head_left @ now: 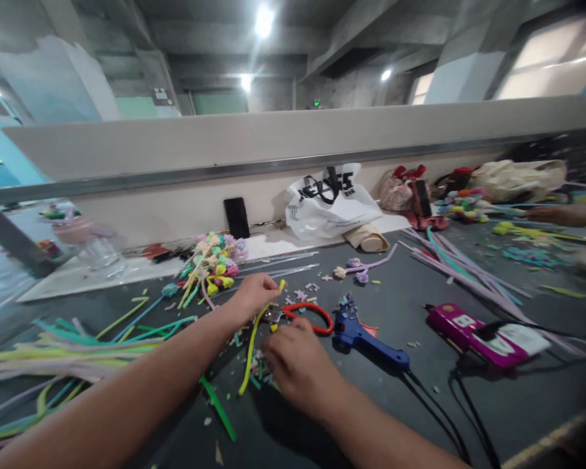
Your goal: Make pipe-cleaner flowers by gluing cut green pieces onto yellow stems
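My left hand [256,293] is closed in a pinch on a yellow pipe cleaner [251,348]. Its short tip sticks up past the fingers and the long end hangs down toward the table. Close by on the right, my right hand [297,368] has its fingers curled, with a small yellow piece [273,328] at the fingertips; the rest of its grip is hidden. Red-handled scissors [322,311] lie just beyond the right hand, blades toward the yellow pipe cleaner. Small cut scraps [312,286] are scattered around both hands.
A blue glue gun [371,345] and a magenta power device [483,335] with cables lie right. Pipe cleaner bundles lie left [68,361] and right [473,273]. Behind are fuzzy flowers [215,260], a phone [237,218] and a white bag [327,208]. Another person's hand [561,215] shows far right.
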{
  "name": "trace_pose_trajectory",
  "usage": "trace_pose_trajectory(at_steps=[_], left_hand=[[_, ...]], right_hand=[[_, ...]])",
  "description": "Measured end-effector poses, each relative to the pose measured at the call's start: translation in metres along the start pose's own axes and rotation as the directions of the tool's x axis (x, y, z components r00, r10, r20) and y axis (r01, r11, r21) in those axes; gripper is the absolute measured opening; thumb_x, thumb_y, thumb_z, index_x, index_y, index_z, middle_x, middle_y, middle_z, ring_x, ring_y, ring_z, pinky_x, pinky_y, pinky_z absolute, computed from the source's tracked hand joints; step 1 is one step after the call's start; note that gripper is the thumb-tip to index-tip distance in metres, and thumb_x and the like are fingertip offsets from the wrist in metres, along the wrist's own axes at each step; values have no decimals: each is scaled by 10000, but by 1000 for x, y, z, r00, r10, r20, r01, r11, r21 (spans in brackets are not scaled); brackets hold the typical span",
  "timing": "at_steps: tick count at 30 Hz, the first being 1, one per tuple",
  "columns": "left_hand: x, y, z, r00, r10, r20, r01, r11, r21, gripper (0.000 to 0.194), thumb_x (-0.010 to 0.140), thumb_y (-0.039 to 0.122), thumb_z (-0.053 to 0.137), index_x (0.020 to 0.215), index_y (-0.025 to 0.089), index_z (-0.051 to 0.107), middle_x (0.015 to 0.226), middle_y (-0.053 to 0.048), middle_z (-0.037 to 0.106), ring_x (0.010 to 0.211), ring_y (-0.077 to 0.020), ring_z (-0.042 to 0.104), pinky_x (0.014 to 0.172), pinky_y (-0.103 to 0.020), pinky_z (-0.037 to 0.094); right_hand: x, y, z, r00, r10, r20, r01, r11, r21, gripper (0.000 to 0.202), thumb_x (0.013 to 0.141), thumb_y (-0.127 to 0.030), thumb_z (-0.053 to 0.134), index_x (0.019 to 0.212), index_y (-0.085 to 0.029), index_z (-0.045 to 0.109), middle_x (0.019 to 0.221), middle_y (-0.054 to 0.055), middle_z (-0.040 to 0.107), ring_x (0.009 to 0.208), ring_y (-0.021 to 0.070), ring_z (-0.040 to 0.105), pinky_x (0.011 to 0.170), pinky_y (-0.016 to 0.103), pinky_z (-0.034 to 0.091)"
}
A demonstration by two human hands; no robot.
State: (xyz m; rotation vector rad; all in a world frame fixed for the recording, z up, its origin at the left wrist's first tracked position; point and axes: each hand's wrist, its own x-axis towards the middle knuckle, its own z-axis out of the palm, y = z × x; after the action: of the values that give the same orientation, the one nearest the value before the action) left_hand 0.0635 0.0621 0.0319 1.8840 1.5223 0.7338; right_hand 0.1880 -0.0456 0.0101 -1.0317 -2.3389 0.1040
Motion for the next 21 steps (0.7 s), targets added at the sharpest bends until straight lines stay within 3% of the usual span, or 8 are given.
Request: trace_pose_trajectory(at_steps=[3, 6, 8, 11, 14, 19, 21], left_hand=[[-21, 2, -26, 997, -19, 73, 28, 990, -135, 157, 648, 289, 589, 694, 139, 600, 503, 53, 503, 452, -71, 412, 465, -185, 317], [-41, -1, -50, 992, -13, 128, 46, 966, -254, 217, 696, 343, 565, 633, 135, 564, 472, 65, 431, 416, -48, 351, 433, -173, 277], [-52, -6, -59, 985, -1, 172, 74, 906, -418, 242, 701, 354, 584, 620, 127, 554, 497, 55, 447, 425, -40, 353, 435, -168, 278], [-63, -15, -64, 964, -42, 261, 203, 751, -629, 224, 670, 320, 645, 634, 115, 562, 522, 37, 492, 432, -37, 386, 438, -164, 297], [-70, -20, -65, 931, -125, 343, 342, 628, -699, 190, 644, 266, 682, 639, 120, 559, 513, 33, 518, 429, -47, 435, 443, -168, 339], [-80, -17, -73, 912, -101, 398, 392, 504, -770, 154, 641, 196, 690, 646, 119, 557, 602, 3, 586, 519, -73, 542, 544, -201, 451], [-86, -13, -68, 918, -75, 390, 380, 452, -807, 143, 655, 201, 676, 671, 119, 560, 658, -13, 608, 547, -85, 569, 570, -223, 476]], right_hand=[[5, 12, -3, 988, 117, -105, -114, 993, 32, 153, 773, -77, 440, 767, -168, 563, 718, 26, 607, 721, 147, 521, 688, 291, 259], [6, 12, -4, 992, 115, -52, -113, 993, 28, 143, 769, -74, 456, 752, -165, 564, 702, 16, 598, 713, 140, 521, 689, 286, 258], [6, 5, -3, 996, 91, 17, -91, 996, 15, 148, 801, -101, 443, 752, -164, 568, 698, 15, 591, 698, 136, 517, 704, 290, 260], [4, -7, -2, 987, 1, 161, -3, 1000, 14, 163, 828, -135, 438, 776, -175, 588, 713, 18, 598, 716, 138, 521, 753, 311, 250], [5, -16, 1, 959, -26, 282, 32, 999, -16, 119, 815, -179, 490, 807, -195, 607, 760, 22, 615, 777, 154, 526, 808, 342, 223], [7, -21, 3, 929, -56, 365, 91, 993, -79, 115, 806, -171, 497, 812, -206, 606, 786, 33, 624, 792, 175, 518, 800, 365, 234], [5, -18, 10, 931, -90, 355, 123, 990, -71, 122, 790, -149, 502, 811, -219, 600, 794, 25, 634, 779, 182, 530, 794, 379, 241]])
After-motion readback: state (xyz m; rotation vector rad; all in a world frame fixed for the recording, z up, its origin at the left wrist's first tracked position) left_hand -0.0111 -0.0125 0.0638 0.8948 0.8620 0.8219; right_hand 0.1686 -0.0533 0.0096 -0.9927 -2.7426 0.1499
